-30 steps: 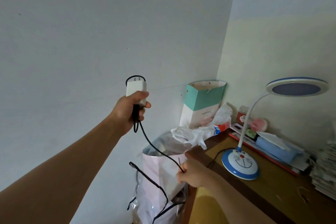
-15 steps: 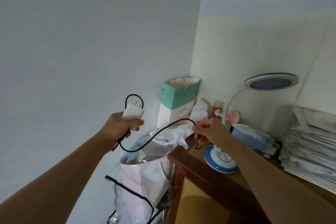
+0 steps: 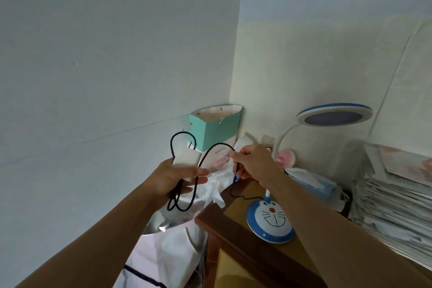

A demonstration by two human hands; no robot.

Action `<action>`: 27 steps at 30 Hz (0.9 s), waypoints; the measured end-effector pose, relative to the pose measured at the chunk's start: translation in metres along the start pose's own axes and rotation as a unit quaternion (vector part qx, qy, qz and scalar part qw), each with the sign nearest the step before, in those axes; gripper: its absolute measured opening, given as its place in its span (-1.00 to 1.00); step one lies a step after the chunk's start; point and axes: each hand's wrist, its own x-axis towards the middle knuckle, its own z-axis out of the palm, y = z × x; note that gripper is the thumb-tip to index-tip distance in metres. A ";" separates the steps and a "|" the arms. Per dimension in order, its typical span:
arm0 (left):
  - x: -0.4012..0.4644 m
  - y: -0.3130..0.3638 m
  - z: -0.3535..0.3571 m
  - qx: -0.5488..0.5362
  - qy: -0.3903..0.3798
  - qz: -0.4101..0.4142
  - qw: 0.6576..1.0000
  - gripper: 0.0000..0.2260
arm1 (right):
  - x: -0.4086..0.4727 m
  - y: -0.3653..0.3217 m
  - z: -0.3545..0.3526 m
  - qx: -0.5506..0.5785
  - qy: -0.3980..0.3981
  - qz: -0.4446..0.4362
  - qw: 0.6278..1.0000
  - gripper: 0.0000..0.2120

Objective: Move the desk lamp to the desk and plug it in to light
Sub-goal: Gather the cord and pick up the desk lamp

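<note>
The desk lamp stands on the wooden desk (image 3: 240,234), with a round blue-and-white cartoon-cat base (image 3: 271,222), a white bent neck and a flat round head (image 3: 334,116) that is unlit. Its black cord (image 3: 217,147) runs from the base up into my hands. My left hand (image 3: 180,177) grips the white plug adapter (image 3: 187,158), prongs pointing up, with cord loops hanging below it. My right hand (image 3: 252,161) pinches the cord just right of the adapter, above the desk's left corner.
A teal-and-white paper bag (image 3: 215,128) leans in the wall corner. Plastic bags (image 3: 173,248) fill the gap left of the desk. A blue tissue box (image 3: 313,182) and a tall stack of papers (image 3: 392,196) sit behind and right of the lamp.
My hands have come closer together over the desk's corner. More cord is gathered into loops under my left hand, and the slack span between the hands is shorter.
</note>
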 end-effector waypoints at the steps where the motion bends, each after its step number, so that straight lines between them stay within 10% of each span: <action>1: 0.004 0.000 0.003 -0.004 -0.003 -0.005 1.000 -0.55 | 0.004 0.001 -0.002 0.006 -0.001 0.004 1.000 -0.75; 27: 0.020 0.025 0.030 -0.256 -0.149 -0.065 0.953 -0.49 | 0.030 0.019 -0.028 -0.103 0.046 -0.015 0.994 -0.80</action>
